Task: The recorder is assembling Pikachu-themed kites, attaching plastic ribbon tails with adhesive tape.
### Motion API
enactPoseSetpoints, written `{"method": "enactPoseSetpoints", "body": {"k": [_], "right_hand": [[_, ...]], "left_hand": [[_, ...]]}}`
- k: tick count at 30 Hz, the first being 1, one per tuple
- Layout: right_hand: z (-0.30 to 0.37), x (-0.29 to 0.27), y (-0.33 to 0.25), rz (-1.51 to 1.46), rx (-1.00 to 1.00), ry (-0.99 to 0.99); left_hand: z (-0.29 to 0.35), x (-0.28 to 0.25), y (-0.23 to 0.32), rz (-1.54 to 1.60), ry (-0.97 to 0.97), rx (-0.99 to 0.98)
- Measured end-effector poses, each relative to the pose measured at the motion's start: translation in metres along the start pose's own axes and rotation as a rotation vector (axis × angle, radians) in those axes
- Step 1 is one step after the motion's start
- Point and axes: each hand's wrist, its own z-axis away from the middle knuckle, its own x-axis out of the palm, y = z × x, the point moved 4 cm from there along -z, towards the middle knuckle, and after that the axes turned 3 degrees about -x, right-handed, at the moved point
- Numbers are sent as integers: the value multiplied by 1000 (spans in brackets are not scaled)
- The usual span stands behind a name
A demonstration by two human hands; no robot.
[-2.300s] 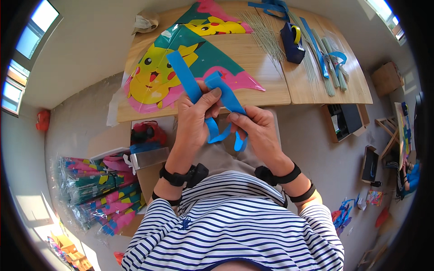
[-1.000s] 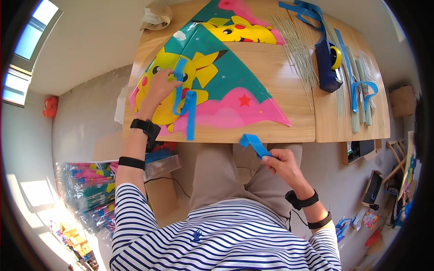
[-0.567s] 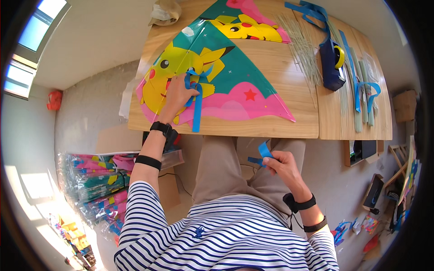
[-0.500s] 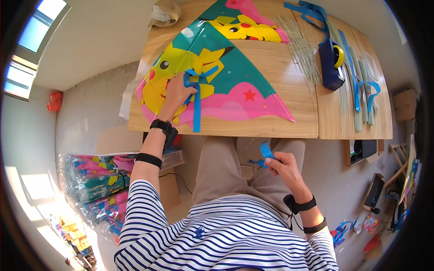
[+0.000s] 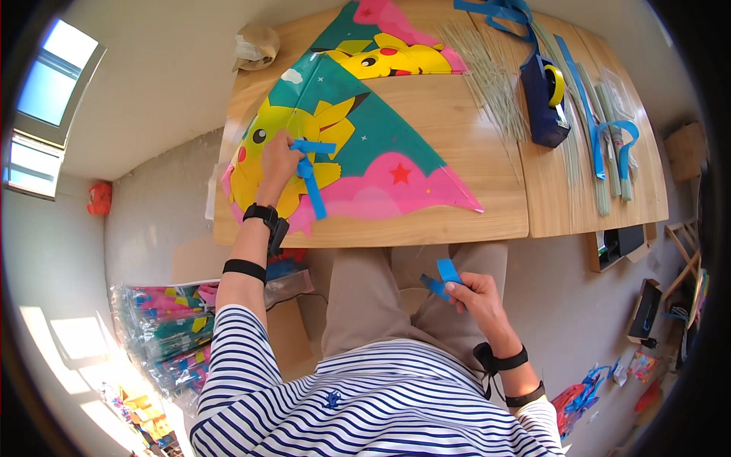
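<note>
A triangular kite (image 5: 373, 129) in green and pink, printed with a yellow cartoon animal, lies on the wooden table. Over its left part my left hand (image 5: 280, 161) is closed on blue ribbon strips (image 5: 314, 194). One strip points right, another hangs toward the table's near edge; the fingertips are partly hidden. In front of the table, above my lap, my right hand (image 5: 478, 298) pinches a short blue ribbon (image 5: 447, 271) between thumb and fingers, its ends sticking out. Behind the first kite lies a second kite (image 5: 403, 59), partly covered by it.
Thin pale rods (image 5: 487, 80) are spread to the right of the kites. A dark blue tape dispenser (image 5: 544, 107) with a yellow roll stands beside them. Further right are bundled rods (image 5: 601, 164) and blue ribbon. Plastic-wrapped kites (image 5: 164, 327) are at lower left; a cardboard box (image 5: 620, 247) is at right.
The view has shifted slightly. The strips at my left hand have swung: one now lies nearly level, the other slants down to the right. The ribbon in my right hand has straightened a little.
</note>
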Motion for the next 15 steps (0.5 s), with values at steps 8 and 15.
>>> {"method": "enactPoseSetpoints", "body": {"k": [8, 15], "right_hand": [[-8, -8, 9, -75, 46, -1], [-23, -10, 16, -77, 52, -14]], "left_hand": [[-19, 16, -36, 186, -127, -180], [-47, 19, 78, 309, -275, -39]]}}
